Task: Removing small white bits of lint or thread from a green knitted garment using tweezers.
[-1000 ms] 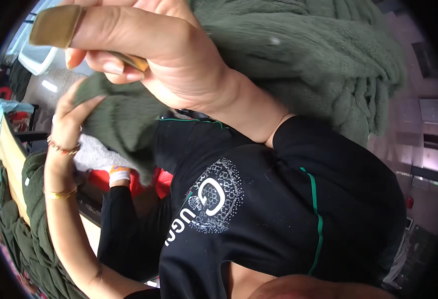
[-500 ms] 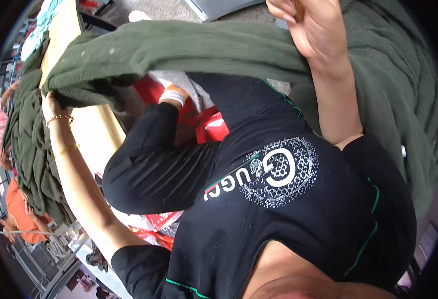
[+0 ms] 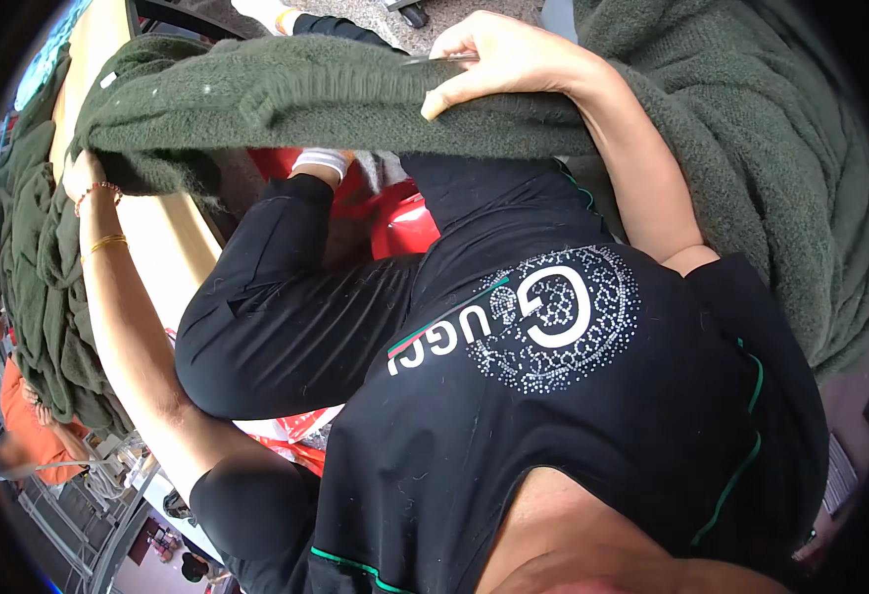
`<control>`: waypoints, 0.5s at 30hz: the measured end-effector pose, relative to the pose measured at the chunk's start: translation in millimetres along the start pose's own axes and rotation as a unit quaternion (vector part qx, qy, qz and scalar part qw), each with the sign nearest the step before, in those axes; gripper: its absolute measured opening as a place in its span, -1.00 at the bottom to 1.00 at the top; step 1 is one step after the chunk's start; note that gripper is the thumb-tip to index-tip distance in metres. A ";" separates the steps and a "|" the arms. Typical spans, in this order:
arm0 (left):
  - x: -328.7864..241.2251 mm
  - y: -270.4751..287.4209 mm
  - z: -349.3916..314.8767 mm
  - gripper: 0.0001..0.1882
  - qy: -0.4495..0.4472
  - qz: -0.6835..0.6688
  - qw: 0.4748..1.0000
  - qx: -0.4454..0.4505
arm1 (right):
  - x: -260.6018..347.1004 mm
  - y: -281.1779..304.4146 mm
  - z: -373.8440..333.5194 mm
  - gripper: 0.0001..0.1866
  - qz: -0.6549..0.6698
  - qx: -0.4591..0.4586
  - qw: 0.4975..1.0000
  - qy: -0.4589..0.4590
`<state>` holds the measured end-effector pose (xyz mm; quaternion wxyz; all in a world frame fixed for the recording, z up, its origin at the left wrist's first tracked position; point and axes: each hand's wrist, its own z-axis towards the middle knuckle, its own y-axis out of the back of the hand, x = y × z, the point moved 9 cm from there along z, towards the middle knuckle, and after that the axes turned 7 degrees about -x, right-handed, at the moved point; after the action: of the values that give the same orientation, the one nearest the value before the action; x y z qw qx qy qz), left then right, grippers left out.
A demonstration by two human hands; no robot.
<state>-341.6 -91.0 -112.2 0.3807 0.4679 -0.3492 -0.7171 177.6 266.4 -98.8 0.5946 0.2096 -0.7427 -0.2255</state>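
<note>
A dark green fuzzy knit garment [image 3: 355, 104] stretches across in front of me, with a ribbed band along its middle. My left hand [image 3: 82, 180] is closed on its left end, and the fingertips are partly hidden by the knit. Over the right part of the garment, my right hand [image 3: 514, 61] pinches a thin dark metal tool [image 3: 442, 60] between thumb and fingers. The tool's tip lies close to the knit; its exact kind is too small to make out. My right thumb is held over the garment's surface.
More green knit [image 3: 741, 148] drapes down on the right. Another green heap [image 3: 44, 267] hangs by a pale wooden table edge [image 3: 172, 238] at the left. Red plastic bags [image 3: 405, 226] lie near my legs. A person in orange [image 3: 34, 421] sits at far left.
My right hand has come down and to the left from its raised place, to the garment. My left hand has shifted slightly left and up, still gripping the knit.
</note>
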 end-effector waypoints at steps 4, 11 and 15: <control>-51.4 43.5 -40.0 -0.45 -0.083 -0.122 0.989 -0.026 | 57.9 21.1 13.3 -0.62 0.066 -0.074 0.984 0.150; -282.4 88.2 -206.1 -0.52 -0.335 -0.338 0.854 0.211 | 120.9 79.5 103.2 -0.82 0.546 -0.264 0.745 0.276; -317.4 100.7 -273.8 -0.65 -0.301 -0.265 0.824 0.400 | 133.8 69.8 170.2 -0.89 0.623 -0.319 0.702 0.130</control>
<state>23.5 99.5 15.6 -0.1691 0.4143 -0.5651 -0.6932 -19.3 259.9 15.0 0.7214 -0.4765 -0.5025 0.0025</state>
